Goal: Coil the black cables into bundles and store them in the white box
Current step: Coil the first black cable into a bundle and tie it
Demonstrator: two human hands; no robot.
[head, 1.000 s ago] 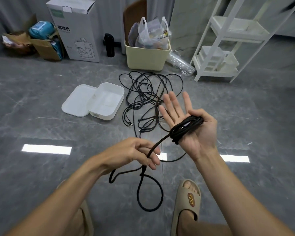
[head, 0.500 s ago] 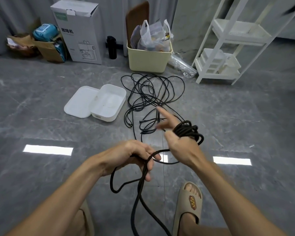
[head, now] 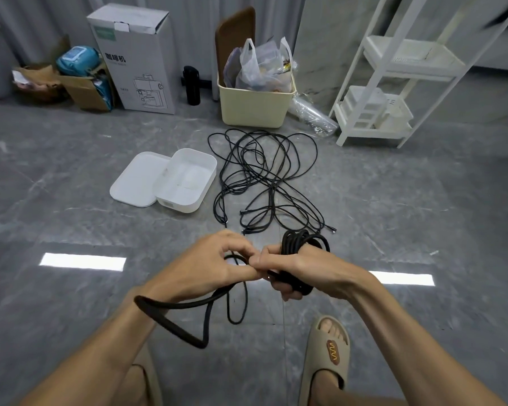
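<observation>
A black cable is wound in several turns round my right hand (head: 308,269), forming a bundle (head: 298,243) that the curled fingers hold. My left hand (head: 214,266) pinches the loose tail of the same cable (head: 188,317), which loops down past my left forearm. Both hands touch at the fingertips. Farther out on the floor lies a tangle of loose black cables (head: 264,177). Left of it sits the white box (head: 185,180), open, with its lid (head: 135,178) lying beside it.
Along the far wall stand a cream bin (head: 254,106) stuffed with plastic bags, a black bottle (head: 191,86), a tall cardboard box (head: 135,60) and a white shelf rack (head: 393,83). My sandalled right foot (head: 329,353) is on the grey floor below my hands.
My right hand has turned over and closed on the bundle. My left hand has come up to meet it, bringing the cable tail along, and the hanging loop has shortened.
</observation>
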